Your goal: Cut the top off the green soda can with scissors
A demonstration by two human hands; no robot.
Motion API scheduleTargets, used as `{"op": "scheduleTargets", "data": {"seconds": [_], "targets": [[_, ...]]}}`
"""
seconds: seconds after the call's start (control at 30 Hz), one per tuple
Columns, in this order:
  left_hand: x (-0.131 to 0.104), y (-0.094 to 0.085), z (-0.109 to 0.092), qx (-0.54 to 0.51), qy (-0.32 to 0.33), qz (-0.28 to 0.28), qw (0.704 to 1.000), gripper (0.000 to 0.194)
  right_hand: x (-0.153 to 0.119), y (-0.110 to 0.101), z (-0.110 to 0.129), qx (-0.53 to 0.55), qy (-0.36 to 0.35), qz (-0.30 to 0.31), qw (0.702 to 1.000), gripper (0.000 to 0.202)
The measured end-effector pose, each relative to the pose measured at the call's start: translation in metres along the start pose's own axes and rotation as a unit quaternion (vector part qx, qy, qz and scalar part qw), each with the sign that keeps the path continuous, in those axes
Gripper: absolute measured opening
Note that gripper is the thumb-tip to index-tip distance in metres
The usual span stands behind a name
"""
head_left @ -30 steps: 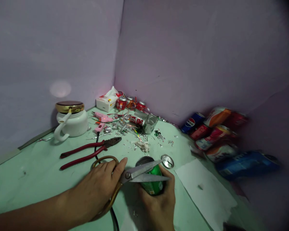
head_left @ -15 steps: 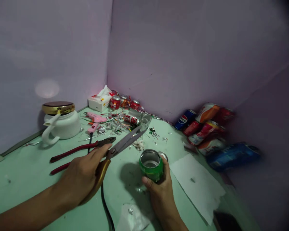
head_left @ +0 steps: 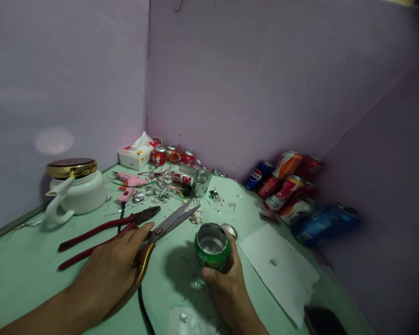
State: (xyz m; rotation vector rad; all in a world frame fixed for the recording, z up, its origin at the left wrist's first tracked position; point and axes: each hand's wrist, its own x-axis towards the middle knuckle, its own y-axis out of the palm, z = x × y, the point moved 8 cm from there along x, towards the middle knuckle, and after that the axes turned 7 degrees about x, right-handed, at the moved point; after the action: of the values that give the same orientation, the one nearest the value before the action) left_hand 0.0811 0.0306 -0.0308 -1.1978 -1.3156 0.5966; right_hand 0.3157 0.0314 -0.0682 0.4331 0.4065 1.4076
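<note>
My left hand (head_left: 111,265) is wrapped round the gold handles of a pair of scissors (head_left: 169,223), whose blades point away and to the right, slightly apart. Red-handled pliers (head_left: 101,228) lie beside and partly under that hand. A green can (head_left: 212,249) with its top cut off, open end up, is held by my right hand (head_left: 230,284), thumb in front and fingers behind. The scissor tips are left of and beyond the can, not touching it. A round metal lid (head_left: 229,230) lies just behind the can.
A white pot (head_left: 84,190), pink glue gun (head_left: 130,184) and tissue box (head_left: 136,156) stand at the left. Metal scraps (head_left: 160,186) and a clear cup (head_left: 201,182) lie farther back. Stacked cans (head_left: 288,181) and white paper (head_left: 279,270) are at the right.
The scissor blades have come down a little and spread apart slightly. The view has shifted, so both hands and the table things sit somewhat farther left and lower. Both holds are unchanged.
</note>
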Motion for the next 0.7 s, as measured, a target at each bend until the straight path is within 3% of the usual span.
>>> {"op": "scheduleTargets", "data": {"seconds": [0.13,0.27,0.5,0.7], "targets": [[0.004,0.006,0.008,0.007,-0.081,0.115,0.99,0.05,-0.001,0.001,-0.002,0.022,0.006,-0.008,1.0,0.092],[0.005,0.011,0.008,0.021,-0.1,0.205,0.974,0.058,-0.001,-0.001,-0.009,0.047,-0.005,-0.006,0.999,0.095],[0.004,0.009,0.008,0.008,-0.099,0.197,0.975,0.058,0.008,-0.012,-0.009,-0.022,-0.072,-0.001,0.997,0.087],[0.003,0.002,0.011,0.014,-0.11,0.163,0.98,0.061,0.003,-0.008,0.012,-0.168,-0.136,-0.073,0.974,0.065]]}}
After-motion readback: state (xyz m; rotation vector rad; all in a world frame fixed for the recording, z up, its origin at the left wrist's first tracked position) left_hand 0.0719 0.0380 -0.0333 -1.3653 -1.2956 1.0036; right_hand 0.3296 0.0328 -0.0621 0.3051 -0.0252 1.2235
